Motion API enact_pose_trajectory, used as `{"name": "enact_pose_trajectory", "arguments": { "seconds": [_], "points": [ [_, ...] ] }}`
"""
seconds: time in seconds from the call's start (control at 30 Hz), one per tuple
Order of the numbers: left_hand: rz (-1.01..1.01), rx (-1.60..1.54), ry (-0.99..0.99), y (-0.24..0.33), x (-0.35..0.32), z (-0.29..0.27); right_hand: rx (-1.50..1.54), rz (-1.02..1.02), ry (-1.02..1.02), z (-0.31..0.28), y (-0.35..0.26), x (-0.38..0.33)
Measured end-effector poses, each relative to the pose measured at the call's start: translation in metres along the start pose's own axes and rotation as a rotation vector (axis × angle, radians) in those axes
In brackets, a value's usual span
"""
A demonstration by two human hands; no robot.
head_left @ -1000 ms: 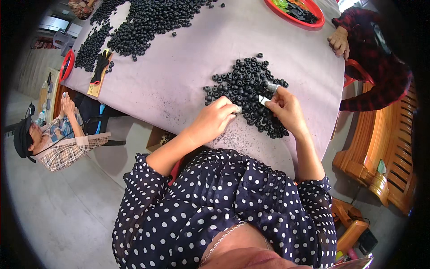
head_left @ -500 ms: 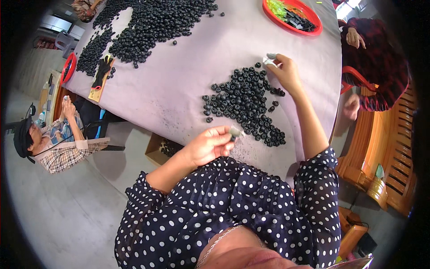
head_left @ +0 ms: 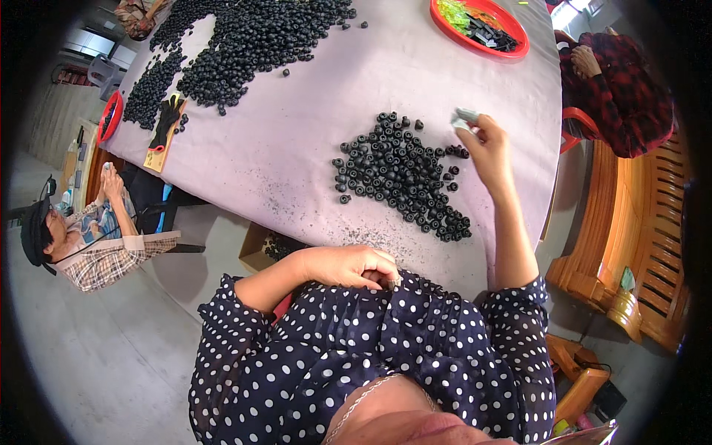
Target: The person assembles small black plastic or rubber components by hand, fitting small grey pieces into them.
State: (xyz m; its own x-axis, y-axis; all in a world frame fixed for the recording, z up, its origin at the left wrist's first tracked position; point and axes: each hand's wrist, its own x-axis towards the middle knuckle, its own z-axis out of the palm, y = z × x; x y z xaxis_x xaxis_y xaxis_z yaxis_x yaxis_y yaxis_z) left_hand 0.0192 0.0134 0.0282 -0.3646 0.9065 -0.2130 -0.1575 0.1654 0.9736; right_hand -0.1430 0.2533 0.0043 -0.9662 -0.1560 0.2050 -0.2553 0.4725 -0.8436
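The right hand is stretched out over the round surface covered in pale lilac cloth, its fingers pinched closed around a small whitish-grey piece, just past the far edge of the small pile of black rubber rings. That pile lies on the cloth between the two hands. The left hand is drawn back to the near rim of the surface, against the dark polka-dot blouse; its fingers are curled shut, and something small and dark seems to sit at the fingertips, though it is too small to make out.

Farther away, a much larger spread of black rings covers the cloth, with a red round tray near the far edge. A person in a plaid shirt sits to the left, another in red check to the right.
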Motion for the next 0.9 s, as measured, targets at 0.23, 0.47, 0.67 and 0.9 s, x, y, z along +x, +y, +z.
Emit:
{"name": "enact_pose_trajectory", "arguments": {
  "seconds": [0.23,0.47,0.67,0.9],
  "points": [
    [0.02,-0.454,0.403,-0.003,0.005,-0.007,-0.028,0.136,-0.172,0.013,-0.006,-0.035],
    [0.409,-1.156,0.667,-0.001,0.01,-0.044,-0.027,0.088,-0.204,0.025,-0.047,-0.043],
    [0.363,-1.227,0.806,0.006,0.014,-0.037,0.716,0.197,-0.301,0.009,-0.091,-0.072],
    [0.366,-1.269,0.804,0.011,0.022,-0.02,0.873,0.253,-0.359,0.021,-0.092,-0.088]
  ]
}}
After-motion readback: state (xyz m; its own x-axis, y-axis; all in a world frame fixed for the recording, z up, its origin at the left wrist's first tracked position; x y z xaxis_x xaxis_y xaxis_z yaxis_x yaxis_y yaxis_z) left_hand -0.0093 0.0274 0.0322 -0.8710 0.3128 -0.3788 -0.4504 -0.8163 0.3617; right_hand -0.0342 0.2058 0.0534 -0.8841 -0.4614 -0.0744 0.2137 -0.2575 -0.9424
